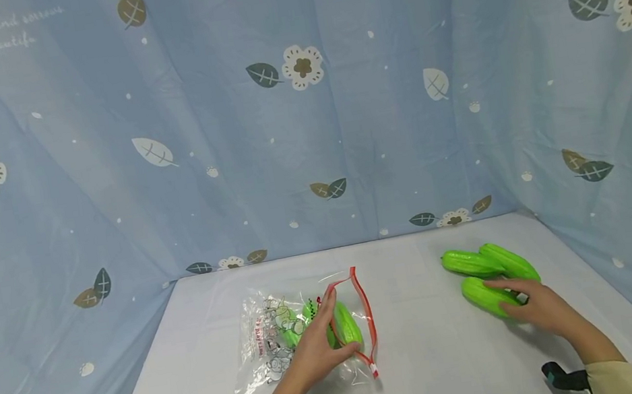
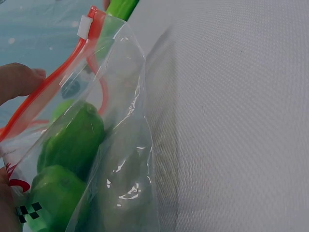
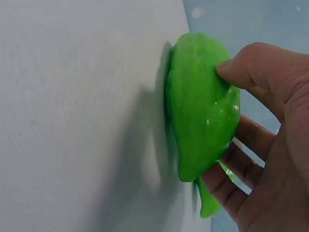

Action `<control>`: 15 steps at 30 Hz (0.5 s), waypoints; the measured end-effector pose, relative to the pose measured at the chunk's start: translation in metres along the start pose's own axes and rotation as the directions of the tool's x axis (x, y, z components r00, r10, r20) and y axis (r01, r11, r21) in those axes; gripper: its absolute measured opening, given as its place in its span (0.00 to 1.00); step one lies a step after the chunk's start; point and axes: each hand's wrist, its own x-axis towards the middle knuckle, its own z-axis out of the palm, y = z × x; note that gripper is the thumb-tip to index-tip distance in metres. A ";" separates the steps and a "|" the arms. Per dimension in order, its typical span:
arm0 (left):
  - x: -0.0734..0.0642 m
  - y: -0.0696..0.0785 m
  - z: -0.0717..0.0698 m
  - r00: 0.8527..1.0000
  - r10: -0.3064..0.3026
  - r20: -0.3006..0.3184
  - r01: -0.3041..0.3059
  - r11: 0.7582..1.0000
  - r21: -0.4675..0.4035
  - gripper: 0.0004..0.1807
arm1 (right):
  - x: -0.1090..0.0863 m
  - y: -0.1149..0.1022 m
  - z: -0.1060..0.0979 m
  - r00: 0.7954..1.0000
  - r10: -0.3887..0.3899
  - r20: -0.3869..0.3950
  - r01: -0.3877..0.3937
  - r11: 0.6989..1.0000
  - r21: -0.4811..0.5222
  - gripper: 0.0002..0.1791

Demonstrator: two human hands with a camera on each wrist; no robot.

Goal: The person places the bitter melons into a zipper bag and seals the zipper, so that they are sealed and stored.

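Observation:
A clear plastic zip bag with a red zip edge and a white slider lies at the middle left of the table. Several glossy green cucumbers show inside it. My left hand holds the bag at its mouth, which gapes towards the right; the left wrist view has the thumb against the red strip. On the right, my right hand grips a ridged green cucumber, thumb on one side and fingers on the other. Two similar cucumbers lie touching just behind it.
A white cloth covers the table. Blue curtains printed with leaves and flowers hang along the back and both sides. Black wrist devices sit below each hand.

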 end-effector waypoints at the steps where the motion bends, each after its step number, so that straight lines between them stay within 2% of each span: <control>1: 0.000 0.000 0.000 1.000 -0.001 0.000 0.001 1.000 0.001 0.59 | 0.000 -0.001 0.001 1.000 0.000 -0.002 0.000 1.000 -0.007 0.25; 7: 0.000 0.001 -0.001 1.000 -0.005 -0.001 0.005 1.000 0.004 0.59 | 0.003 -0.013 0.012 1.000 0.029 0.009 -0.029 0.999 0.016 0.27; 11: 0.000 0.002 -0.001 1.000 -0.003 0.000 0.003 1.000 0.007 0.59 | 0.006 -0.027 0.023 0.996 0.083 0.033 -0.085 0.995 0.053 0.28; 15: 0.000 0.002 -0.001 1.000 0.001 0.000 -0.001 1.000 0.010 0.59 | 0.011 -0.042 0.036 0.995 0.090 0.033 -0.092 0.993 0.073 0.27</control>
